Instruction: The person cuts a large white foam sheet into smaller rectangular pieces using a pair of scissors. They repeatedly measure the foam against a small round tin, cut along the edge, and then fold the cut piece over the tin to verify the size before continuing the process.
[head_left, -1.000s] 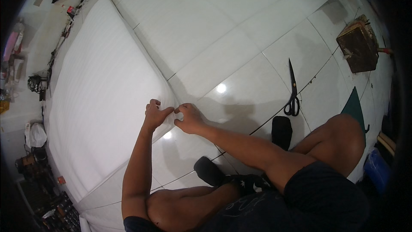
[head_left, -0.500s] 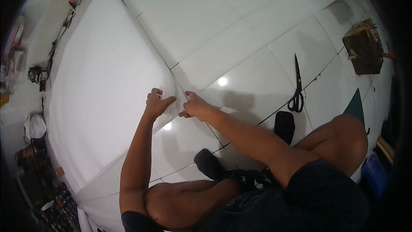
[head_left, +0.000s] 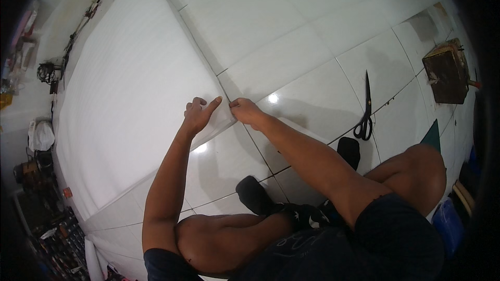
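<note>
Across a glossy white tile floor (head_left: 302, 73) I see a broad white sheet (head_left: 130, 88) spread at left. The left hand (head_left: 198, 117) lies over it near one corner, thumb and fingers apart; the right hand (head_left: 247, 112) pinches that corner's edge. Black scissors (head_left: 367, 106) lie on the tiles at right, a brown block (head_left: 447, 75) beyond. Pale lettering marks the dark shirt (head_left: 312, 255).

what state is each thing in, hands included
White sheet: spread out on the floor
Left hand: over the sheet, thumb spread from bent fingers
Right hand: fingertips pinched at the sheet's edge
Scissors: lying on the floor, blades seemingly closed
Black socks: worn
</note>
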### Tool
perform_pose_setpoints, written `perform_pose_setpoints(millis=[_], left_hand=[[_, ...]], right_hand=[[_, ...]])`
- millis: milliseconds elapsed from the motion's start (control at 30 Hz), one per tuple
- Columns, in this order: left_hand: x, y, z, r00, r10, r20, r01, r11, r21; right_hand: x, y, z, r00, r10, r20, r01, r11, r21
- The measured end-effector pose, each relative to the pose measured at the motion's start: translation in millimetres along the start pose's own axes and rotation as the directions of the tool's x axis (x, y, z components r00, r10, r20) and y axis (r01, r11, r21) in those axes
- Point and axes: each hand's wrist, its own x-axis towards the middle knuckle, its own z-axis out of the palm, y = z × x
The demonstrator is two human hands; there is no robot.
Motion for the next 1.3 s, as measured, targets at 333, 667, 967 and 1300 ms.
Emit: perform_pose_setpoints(millis=[333,667,967,1300], left_hand=[[-5,-15,5,0.97,0.221,-0.097,-0.207,0.969,0.136],[24,-49,22,0.824,0.371,-0.427,-0.196,0.895,0.4],[-3,-19,-6,0.873,0.254,-0.416,-0.158,0.955,0.253],[-282,59,-90,0.992,-0.092,-0.086,0.056,0.934,-0.354]], right_hand=[[-13,-16,-34,0.92,-0.392,-0.019,0.211,0.535,-0.818],[10,-25,-82,0.777,-0.58,0.245,0.201,-0.14,-0.969],[11,-169,-159,0.815,-0.334,-0.473,0.036,0.845,-0.534],[-165,-470,-305,0.759,0.207,-0.617,0.366,0.649,0.667]])
